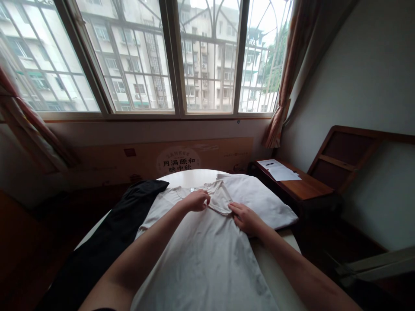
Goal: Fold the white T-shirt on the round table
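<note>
The board [145, 156] below the window [177, 113] bore dark characters in a pale disc [178, 151]: "月满颐和" over "映中秋". Arched above them ran what looked like "ZANKEE", though dim light made that uncertain. Smaller lines at the board's sides, the paper [280, 171] and the shirt's [207, 259] neck tag [192, 189] were too small to read.

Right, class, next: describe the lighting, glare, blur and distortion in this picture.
Head view: backlit by bright windows, the scene outside pale; head view: black cloth loses detail in shadow; head view: window frames splay outward toward the top; head view: left hand and right hand show no obvious motion blur.
</note>
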### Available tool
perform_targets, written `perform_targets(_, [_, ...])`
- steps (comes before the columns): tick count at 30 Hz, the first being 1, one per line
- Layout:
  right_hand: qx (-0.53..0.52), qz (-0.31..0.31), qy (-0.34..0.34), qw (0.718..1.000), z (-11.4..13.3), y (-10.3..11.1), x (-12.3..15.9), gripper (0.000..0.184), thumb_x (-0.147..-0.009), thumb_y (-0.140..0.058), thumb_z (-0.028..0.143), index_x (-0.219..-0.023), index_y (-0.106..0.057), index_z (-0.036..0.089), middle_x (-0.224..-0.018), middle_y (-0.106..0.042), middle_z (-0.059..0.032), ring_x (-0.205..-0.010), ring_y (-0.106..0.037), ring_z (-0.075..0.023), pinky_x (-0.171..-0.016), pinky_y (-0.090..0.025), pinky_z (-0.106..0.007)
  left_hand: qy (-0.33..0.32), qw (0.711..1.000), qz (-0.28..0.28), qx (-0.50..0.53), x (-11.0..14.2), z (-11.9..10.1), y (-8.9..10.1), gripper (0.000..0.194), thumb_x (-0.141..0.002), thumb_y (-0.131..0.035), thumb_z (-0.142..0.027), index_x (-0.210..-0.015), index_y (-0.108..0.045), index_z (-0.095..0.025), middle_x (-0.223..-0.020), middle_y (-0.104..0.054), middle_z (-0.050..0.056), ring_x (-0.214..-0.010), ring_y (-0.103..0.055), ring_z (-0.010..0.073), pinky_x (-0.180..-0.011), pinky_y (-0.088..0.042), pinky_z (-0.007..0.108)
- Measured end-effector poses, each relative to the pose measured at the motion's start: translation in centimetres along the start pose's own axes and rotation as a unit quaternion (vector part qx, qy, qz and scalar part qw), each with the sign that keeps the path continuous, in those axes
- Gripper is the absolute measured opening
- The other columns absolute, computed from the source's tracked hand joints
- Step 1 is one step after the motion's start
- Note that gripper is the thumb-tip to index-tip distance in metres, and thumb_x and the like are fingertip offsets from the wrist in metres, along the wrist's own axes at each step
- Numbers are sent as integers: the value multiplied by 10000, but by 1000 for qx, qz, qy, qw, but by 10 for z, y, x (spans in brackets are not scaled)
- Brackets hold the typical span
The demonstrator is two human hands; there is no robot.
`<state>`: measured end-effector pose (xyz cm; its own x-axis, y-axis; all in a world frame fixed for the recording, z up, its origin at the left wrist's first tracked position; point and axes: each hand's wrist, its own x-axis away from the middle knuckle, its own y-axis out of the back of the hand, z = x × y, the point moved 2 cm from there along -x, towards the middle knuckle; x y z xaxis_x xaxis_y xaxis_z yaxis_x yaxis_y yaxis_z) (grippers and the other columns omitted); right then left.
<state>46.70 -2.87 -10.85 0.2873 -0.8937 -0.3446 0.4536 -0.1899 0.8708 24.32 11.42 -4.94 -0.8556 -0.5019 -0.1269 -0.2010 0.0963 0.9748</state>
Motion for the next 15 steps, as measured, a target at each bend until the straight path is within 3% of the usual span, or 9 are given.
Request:
perform_targets(4, [4, 11, -7, 1000, -2, -3, 0, 577, -873, -469, 159, -1443, -549, 118, -1482, -543, -162, -1391, -495, -300, -1189, -359, -511, 16, 999, -26, -11, 3, -22, -4, 362, -794, -516, -29, -1049, -727, -176, -1120, -715, 105, -1092, -638, 260, -963, -502, 385])
perform_targets(7, [6, 14, -6, 1000, -4, -5, 1, 578, -886, -455, 165, -1456, -532, 109, -1490, -534, -160, -1402, -483, -297, -1196, -347, -514, -31, 999, -34, 20, 9, -54, -25, 425, -915, -508, -155, -1325, -617, -166, -1360, -631, 131, -1273, -567, 257, -1086, -445, 390])
perform_targets(11, [17, 28, -7, 999, -6, -8, 2, 579, -889, -451, 163, -1460, -528, 107, -1500, -523, -156, -1409, -475, -301, -1199, -340, -514, -105, 993, 28, 43, 23, -82, -56, 691, -947, -557, -396, -1541, -374, -95, -1590, -374, 227, -1465, -371, 322, -1189, -331, 444])
perform_targets(15, [27, 41, -13, 999, -8, -11, 3, 551, -919, -439, 186, -1458, -534, 129, -1507, -514, -151, -1423, -455, -308, -1195, -330, -538, -92, 993, 80, 4, 38, -86, -58, 715, -971, -506, -498, -1567, -347, -136, -1618, -307, 240, -1495, -292, 386, -1199, -260, 547])
